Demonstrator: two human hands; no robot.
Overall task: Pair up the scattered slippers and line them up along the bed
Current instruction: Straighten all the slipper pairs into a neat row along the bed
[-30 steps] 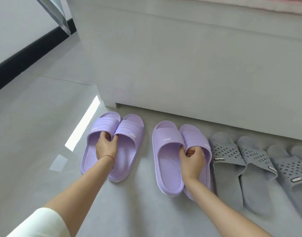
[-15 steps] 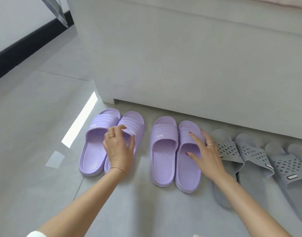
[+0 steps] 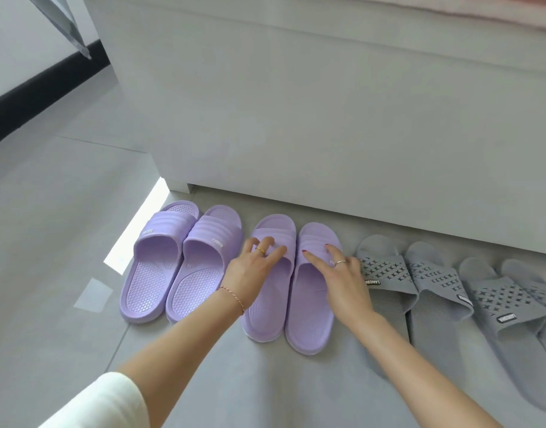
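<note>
Two pairs of purple slippers and two pairs of grey slippers stand in a row on the floor along the white bed base (image 3: 327,118), toes toward it. The left purple pair (image 3: 176,267) lies untouched. My left hand (image 3: 253,273) rests with spread fingers on the strap of the second purple pair's left slipper (image 3: 265,316). My right hand (image 3: 342,279) lies flat with fingers apart on the strap of its right slipper (image 3: 308,322). Neither hand grips anything. A grey pair (image 3: 414,291) sits right of my right hand, and another grey pair (image 3: 512,310) runs off the right edge.
The grey tiled floor (image 3: 49,242) stretches to the left, with a bright patch of sunlight (image 3: 139,223) beside the left purple pair. A black skirting board (image 3: 34,97) runs along the wall at far left. Pink bedding (image 3: 482,10) shows at the top right.
Both hands let go of the slipper pairs they pinched a second ago. My left hand moved right from the left purple pair onto the second pair, and my right hand now lies flat there too.
</note>
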